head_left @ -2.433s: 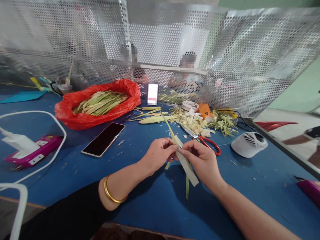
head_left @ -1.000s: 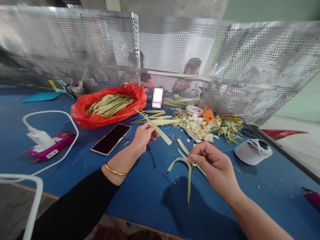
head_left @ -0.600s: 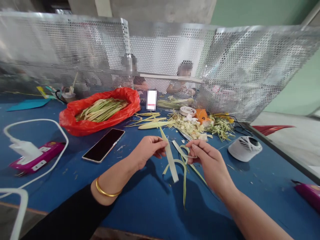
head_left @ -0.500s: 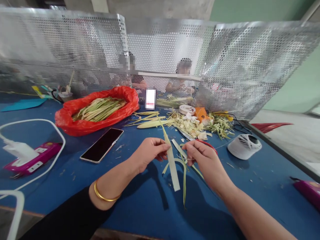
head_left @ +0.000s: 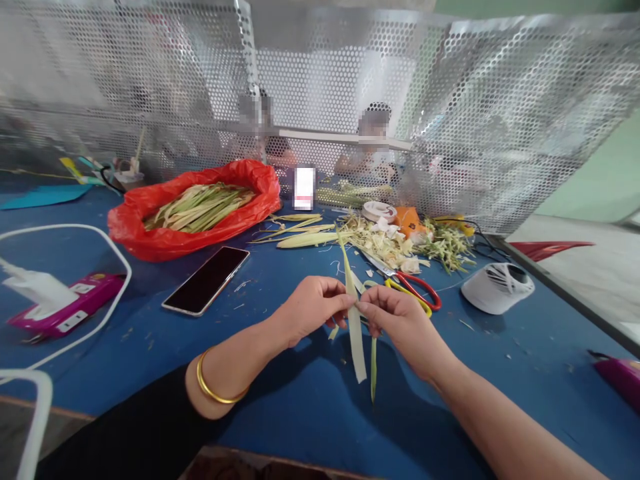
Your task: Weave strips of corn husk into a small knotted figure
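Note:
My left hand (head_left: 323, 303) pinches a long pale green leaf strip (head_left: 356, 340) near its middle, above the blue table. Close against it, my right hand (head_left: 393, 310) is also closed, fingertips meeting the strip at the same spot. A narrower green leaf piece (head_left: 373, 373) hangs down below my right fingers. Part of the leaf bits between the two hands is hidden by the fingers. Just beyond my right hand lie scissors (head_left: 420, 287) with red and yellow handles. A white thread spool (head_left: 495, 288) stands further right.
A red plastic bag (head_left: 190, 247) holds many leaf strips. A phone (head_left: 206, 281) lies left of my hands. Leaf scraps (head_left: 385, 243) are heaped at the back, before a perforated metal screen (head_left: 330, 80). A purple power strip (head_left: 70, 310) with a white cable sits at left.
My hands have come together; my right fingers now touch the leaf strip in my left hand. The scissors' handles show more fully. The view has tipped slightly downward.

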`<state>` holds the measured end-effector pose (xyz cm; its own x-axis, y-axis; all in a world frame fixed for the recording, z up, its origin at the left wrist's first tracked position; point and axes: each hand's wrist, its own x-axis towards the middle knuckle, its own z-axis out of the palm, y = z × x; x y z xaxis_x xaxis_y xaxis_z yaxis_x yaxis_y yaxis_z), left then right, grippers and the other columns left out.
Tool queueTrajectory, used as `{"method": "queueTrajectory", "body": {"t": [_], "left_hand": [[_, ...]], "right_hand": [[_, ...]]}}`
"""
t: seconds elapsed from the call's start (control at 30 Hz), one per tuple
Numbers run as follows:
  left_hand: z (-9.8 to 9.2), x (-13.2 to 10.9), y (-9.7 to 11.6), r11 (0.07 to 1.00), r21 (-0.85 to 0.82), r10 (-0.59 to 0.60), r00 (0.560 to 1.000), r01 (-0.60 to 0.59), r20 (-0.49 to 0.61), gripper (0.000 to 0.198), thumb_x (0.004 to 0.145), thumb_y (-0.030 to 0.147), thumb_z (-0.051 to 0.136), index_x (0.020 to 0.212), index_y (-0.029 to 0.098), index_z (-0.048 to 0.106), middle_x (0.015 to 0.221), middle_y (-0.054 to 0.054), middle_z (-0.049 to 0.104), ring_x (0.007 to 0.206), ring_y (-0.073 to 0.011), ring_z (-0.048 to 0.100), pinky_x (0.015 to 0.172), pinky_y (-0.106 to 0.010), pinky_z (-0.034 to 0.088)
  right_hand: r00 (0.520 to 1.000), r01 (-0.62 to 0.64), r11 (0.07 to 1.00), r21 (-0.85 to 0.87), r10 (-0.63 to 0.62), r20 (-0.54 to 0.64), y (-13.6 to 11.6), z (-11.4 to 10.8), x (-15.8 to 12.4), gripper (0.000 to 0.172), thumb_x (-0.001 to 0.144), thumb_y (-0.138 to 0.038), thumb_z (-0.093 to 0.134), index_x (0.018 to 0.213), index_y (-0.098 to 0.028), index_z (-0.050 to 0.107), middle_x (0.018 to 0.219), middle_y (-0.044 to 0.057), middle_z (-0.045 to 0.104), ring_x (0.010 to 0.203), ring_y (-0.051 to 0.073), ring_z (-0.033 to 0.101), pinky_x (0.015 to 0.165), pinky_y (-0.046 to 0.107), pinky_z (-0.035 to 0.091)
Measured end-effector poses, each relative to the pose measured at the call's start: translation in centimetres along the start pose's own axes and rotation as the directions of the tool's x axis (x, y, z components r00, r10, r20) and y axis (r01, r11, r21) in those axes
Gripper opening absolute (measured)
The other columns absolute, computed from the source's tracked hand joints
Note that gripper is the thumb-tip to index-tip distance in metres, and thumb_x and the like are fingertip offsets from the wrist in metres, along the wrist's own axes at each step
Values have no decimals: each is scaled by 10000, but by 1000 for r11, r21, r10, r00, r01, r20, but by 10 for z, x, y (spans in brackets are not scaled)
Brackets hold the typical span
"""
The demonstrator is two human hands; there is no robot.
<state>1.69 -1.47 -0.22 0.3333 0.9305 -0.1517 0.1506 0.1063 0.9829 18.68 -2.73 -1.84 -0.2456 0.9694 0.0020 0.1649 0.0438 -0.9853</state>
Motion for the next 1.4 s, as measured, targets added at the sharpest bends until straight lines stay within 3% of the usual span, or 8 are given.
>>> {"method": "queueTrajectory", "body": {"t": [0.13, 0.33, 0.6, 0.83, 1.13, 1.4], "left_hand": [[0, 0, -1, 999, -42, 5, 997, -2, 80, 147, 733, 287, 667, 752, 154, 609, 640, 7, 607, 622, -124, 596, 562, -235, 473], [2, 2, -5, 997, 48, 55, 998, -57, 43, 123, 743, 243, 659, 689, 152, 596, 597, 32, 579, 548, -82, 517, 555, -216, 446], [-1, 1, -3, 987, 110, 103, 987, -117, 127, 97, 730, 191, 634, 647, 150, 604, 557, 41, 559, 536, -80, 497, 555, -213, 403], [-5, 0, -2, 993, 110, 25, 970, -53, 240, 55, 686, 190, 636, 663, 150, 606, 556, 38, 556, 540, -96, 503, 561, -234, 405], [-8, 1, -3, 994, 110, -10, 954, -24, 299, 80, 663, 185, 651, 632, 146, 588, 547, 39, 548, 541, -92, 506, 567, -230, 411], [-10, 1, -1, 995, 99, -37, 934, 2, 354, 94, 675, 197, 674, 644, 143, 603, 560, 43, 553, 554, -87, 515, 586, -225, 424]], "right_hand": [[999, 21, 1000, 4, -21, -48, 2, 1, 1, 258, 811, -406, 627, 711, -184, 543, 546, -54, 490, 503, 94, 451, 528, 249, 354], [1000, 8, 1000, 9, -7, -29, 2, 1, 2, 272, 802, -417, 616, 684, -195, 513, 536, -56, 477, 497, 97, 443, 527, 257, 346], [984, -148, 979, 142, 131, 120, -4, -5, 1, 276, 713, -410, 681, 652, -189, 526, 504, -51, 472, 478, 97, 443, 523, 260, 367], [937, -201, 974, 107, 159, 310, -8, -12, 0, 291, 721, -418, 702, 676, -176, 545, 546, -47, 477, 502, 92, 438, 555, 264, 388], [935, -164, 986, 31, 146, 323, -7, -13, 0, 318, 729, -449, 706, 691, -164, 569, 605, -29, 493, 536, 95, 438, 544, 257, 389], [893, -269, 953, 137, 193, 405, -5, -14, 0, 328, 689, -440, 741, 669, -153, 583, 551, -45, 457, 501, 84, 425, 508, 240, 392]]}}
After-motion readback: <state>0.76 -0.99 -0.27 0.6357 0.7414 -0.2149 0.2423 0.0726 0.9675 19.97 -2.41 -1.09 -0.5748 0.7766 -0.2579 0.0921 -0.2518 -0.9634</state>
